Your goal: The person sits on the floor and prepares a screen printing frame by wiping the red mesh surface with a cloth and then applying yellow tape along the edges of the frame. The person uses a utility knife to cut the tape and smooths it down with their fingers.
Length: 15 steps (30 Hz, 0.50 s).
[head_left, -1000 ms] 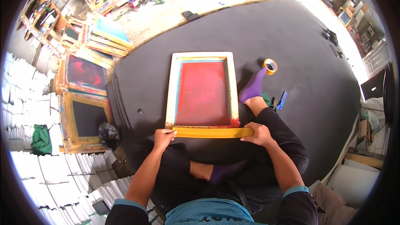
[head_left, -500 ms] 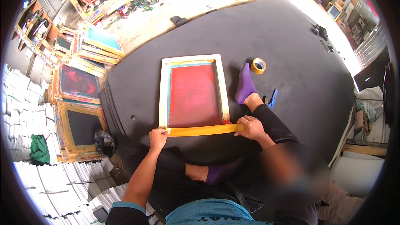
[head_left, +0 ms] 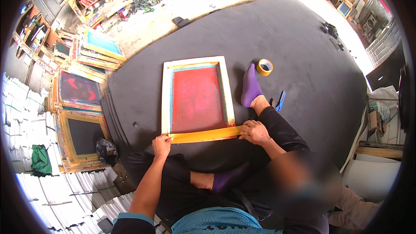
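Note:
A wooden screen-printing frame (head_left: 166, 99) with red-stained mesh lies flat on the dark grey mat. Along its near bar runs a strip of yellow tape (head_left: 206, 135), stretched between my two hands. The left end is pinched by my left hand (head_left: 161, 144) at the frame's near left corner. At the near right corner, my right hand (head_left: 256, 132) grips the other end with bent fingers. Whether the whole strip touches the wood is hard to tell. Beyond my purple-socked foot stands a roll of yellow tape (head_left: 264, 67), and a blue cutter (head_left: 281, 100) lies right of that foot.
The dark grey mat (head_left: 294, 43) spreads under me. More screen frames (head_left: 82, 87) lean in stacks at the left, beside piles of white sheets (head_left: 26, 121). A crumpled black plastic bag (head_left: 107, 151) sits by the mat's left edge. Cluttered shelves (head_left: 104, 4) stand far left.
The tape strip has tilted, its right end rising slightly, and now lies closer over the frame's near bar. Both hands keep their hold. The whole view has shifted slightly.

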### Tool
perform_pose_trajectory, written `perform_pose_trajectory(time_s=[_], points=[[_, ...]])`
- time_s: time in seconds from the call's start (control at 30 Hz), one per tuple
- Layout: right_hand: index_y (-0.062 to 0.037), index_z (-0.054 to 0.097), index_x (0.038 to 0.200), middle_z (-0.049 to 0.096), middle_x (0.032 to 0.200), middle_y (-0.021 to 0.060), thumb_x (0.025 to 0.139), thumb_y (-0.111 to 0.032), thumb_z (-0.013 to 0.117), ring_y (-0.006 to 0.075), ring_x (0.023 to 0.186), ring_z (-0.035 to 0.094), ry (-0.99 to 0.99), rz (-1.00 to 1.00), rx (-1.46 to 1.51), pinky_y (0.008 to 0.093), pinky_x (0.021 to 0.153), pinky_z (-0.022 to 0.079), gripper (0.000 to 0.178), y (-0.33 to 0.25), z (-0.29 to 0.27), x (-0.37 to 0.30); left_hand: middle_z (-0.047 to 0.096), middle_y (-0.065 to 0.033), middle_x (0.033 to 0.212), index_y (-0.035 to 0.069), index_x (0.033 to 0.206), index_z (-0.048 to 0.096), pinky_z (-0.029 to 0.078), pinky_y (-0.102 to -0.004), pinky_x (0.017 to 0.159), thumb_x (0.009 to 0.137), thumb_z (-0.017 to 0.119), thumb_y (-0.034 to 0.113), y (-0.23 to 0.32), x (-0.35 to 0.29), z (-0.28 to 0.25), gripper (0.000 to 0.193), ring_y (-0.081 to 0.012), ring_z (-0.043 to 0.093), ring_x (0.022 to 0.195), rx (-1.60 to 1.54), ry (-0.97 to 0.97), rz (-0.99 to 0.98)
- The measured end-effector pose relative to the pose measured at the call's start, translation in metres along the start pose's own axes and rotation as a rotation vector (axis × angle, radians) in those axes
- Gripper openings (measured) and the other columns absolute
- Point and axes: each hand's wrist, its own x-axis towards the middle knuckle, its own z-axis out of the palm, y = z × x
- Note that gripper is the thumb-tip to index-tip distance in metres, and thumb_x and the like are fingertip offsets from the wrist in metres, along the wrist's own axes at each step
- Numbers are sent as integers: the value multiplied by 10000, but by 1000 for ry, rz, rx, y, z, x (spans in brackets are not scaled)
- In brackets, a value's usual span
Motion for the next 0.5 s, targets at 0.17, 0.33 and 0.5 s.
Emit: perform_pose_trajectory(time_s=[0.17, 0.33, 0.5], points=[[-201, 759, 1115, 690, 1133, 29, 861, -439, 787, 245, 1031, 685, -101, -23, -141, 408, 914, 542, 349, -2, 4, -1, 784, -175, 941, 46, 980, 825, 585, -439, 793, 840, 880, 192, 1, 1, -3, 209, -377, 765, 864, -37, -14, -32], [-212, 758, 1116, 692, 1140, 23, 852, -425, 794, 242, 1058, 677, -94, -9, -195, 409, 908, 538, 342, -8, 5, 2, 781, -187, 911, 39, 987, 822, 590, -422, 770, 835, 885, 190, -2, 1, -2, 223, -367, 772, 845, -77, 3, -38], [-212, 756, 1124, 690, 1209, 60, 852, -397, 801, 263, 1168, 648, -85, 37, -224, 426, 958, 516, 331, -16, 13, -1, 777, -190, 896, 40, 963, 816, 597, -444, 772, 842, 874, 180, -2, -1, 2, 194, -381, 767, 850, -64, 38, 1]])
